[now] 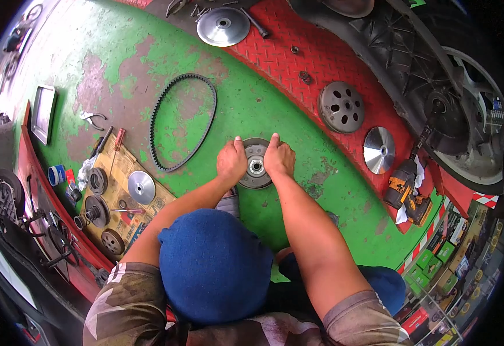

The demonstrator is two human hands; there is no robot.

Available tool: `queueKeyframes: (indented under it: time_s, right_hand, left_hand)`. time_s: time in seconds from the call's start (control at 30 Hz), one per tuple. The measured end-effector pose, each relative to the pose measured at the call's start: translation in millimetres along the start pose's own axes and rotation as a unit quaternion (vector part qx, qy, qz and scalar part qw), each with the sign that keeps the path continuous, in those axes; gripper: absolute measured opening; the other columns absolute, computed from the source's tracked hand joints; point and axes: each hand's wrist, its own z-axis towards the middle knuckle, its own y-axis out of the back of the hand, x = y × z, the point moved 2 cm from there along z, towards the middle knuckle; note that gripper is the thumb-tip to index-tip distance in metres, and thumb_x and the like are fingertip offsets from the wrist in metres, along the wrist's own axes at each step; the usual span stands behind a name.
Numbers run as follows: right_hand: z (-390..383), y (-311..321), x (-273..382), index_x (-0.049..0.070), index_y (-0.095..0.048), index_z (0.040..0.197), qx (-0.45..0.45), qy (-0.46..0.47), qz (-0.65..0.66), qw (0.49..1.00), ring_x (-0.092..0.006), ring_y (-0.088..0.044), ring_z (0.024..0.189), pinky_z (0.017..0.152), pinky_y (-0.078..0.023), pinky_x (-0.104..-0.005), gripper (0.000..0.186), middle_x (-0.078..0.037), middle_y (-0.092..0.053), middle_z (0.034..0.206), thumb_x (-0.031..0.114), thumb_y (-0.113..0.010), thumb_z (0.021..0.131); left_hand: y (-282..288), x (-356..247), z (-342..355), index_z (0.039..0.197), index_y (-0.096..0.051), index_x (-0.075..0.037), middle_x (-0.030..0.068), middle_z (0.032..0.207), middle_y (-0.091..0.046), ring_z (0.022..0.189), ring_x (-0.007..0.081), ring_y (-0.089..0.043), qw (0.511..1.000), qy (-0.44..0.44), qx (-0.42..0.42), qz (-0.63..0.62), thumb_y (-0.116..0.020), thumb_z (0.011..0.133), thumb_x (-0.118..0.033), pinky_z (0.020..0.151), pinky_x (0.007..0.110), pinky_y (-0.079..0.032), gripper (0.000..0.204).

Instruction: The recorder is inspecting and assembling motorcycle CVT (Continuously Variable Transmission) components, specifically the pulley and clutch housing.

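Note:
In front of my bent knees, a round grey metal clutch assembly (256, 167) with a nut at its centre is held at both sides. My left hand (232, 162) is closed around its left edge, thumb pointing forward. My right hand (279, 158) grips the right edge the same way. The fingers underneath are hidden. Ahead and to the left of my left hand, a black toothed drive belt (155, 124) lies in a loop on the green floor. A clutch bell (341, 107) with oval holes and a shiny pulley disc (379, 150) rest on the red ramp to the right.
Left, a cardboard sheet (126, 216) bears several clutch parts, a silver disc (141, 187) and screwdrivers. Pliers (94, 119) and a metal tray (44, 114) lie beyond. A yellow-black impact wrench (402, 183) rests by the scooter wheel (477, 127). Another silver disc (223, 26) sits far ahead.

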Motion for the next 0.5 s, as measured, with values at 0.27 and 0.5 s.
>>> queueKeyframes:
  time_s: [0.27, 0.5]
  right_hand:
    - [-0.9, 0.4, 1.0, -0.007, -0.073, 0.108, 0.003, -0.016, -0.006, 1.0, -0.0478, -0.062, 0.117, 0.106, -0.045, -0.0532, 0.071, -0.033, -0.067, 0.119, 0.049, -0.028, 0.107]
    - [0.8, -1.8, -1.3, -0.007, -0.073, 0.108, 0.0, -0.008, 0.001, 1.0, -0.0478, -0.062, 0.117, 0.106, -0.045, -0.0531, 0.072, -0.032, -0.067, 0.12, 0.05, -0.028, 0.106]
  left_hand:
    - [2.0, -1.7, 0.9, 0.106, -0.067, 0.004, 0.0333, 0.108, -0.068, 0.104, 0.0525, -0.063, 1.0, -0.012, 0.01, 0.007, -0.035, 0.107, -0.039, 0.094, 0.059, -0.047, 0.054]
    - [3.6, -4.5, -0.9, 0.107, -0.068, 0.003, 0.0326, 0.111, -0.068, 0.107, 0.0515, -0.063, 1.0, 0.006, 0.01, 0.012, -0.034, 0.107, -0.041, 0.096, 0.058, -0.047, 0.056]
